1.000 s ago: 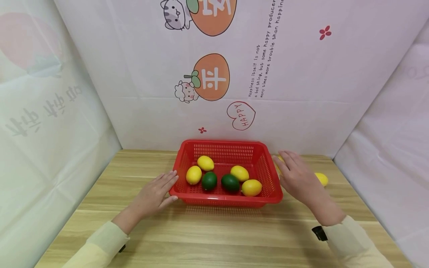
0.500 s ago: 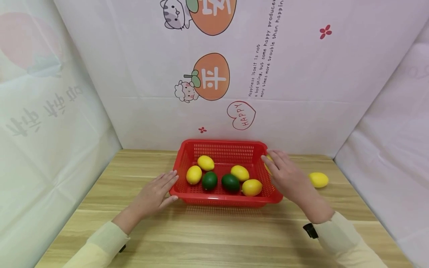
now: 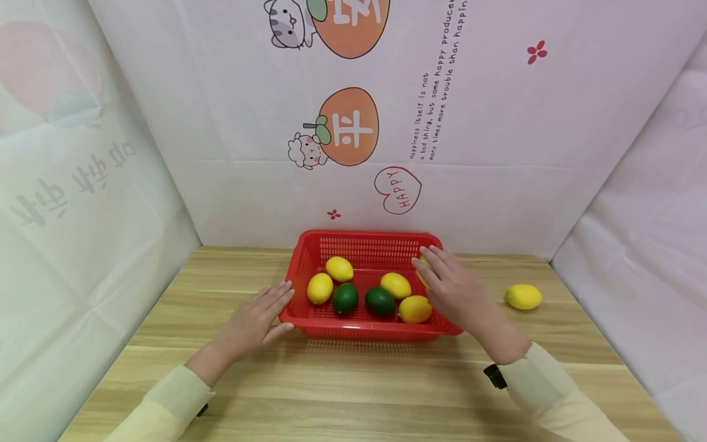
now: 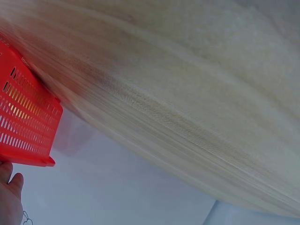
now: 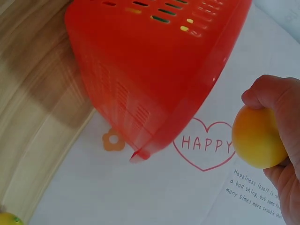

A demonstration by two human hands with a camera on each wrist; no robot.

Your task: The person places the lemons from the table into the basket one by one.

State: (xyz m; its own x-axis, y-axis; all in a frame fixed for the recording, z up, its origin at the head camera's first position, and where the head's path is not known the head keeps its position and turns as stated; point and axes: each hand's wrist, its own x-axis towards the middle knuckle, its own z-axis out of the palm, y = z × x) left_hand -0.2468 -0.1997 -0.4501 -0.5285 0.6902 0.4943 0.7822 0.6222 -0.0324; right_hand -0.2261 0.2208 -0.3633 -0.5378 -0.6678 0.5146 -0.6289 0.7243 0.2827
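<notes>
A lemon (image 5: pixel 258 138) is pinched between the thumb and fingers of my right hand (image 3: pixel 455 291), raised above the right end of a red plastic basket (image 3: pixel 370 329). In the head view the hand hides most of that lemon. My left hand (image 3: pixel 251 322) rests against the basket's left rim with its fingers extended; its fingertips show at the lower left of the left wrist view. Inside the basket lie several lemons (image 3: pixel 339 269) and two dark green fruits, one left of centre (image 3: pixel 345 298) and one nearer the right (image 3: pixel 380 301).
Another lemon (image 3: pixel 523 296) lies on the wooden table (image 3: pixel 353 387), right of the basket. A white printed sheet (image 3: pixel 486 209) stands as a wall close behind the basket, with more white sheeting on both sides.
My right hand has carried its lemon leftward, from outside the basket's right edge to over its inside. The lemon on the table has come into full view. My left hand has stayed put.
</notes>
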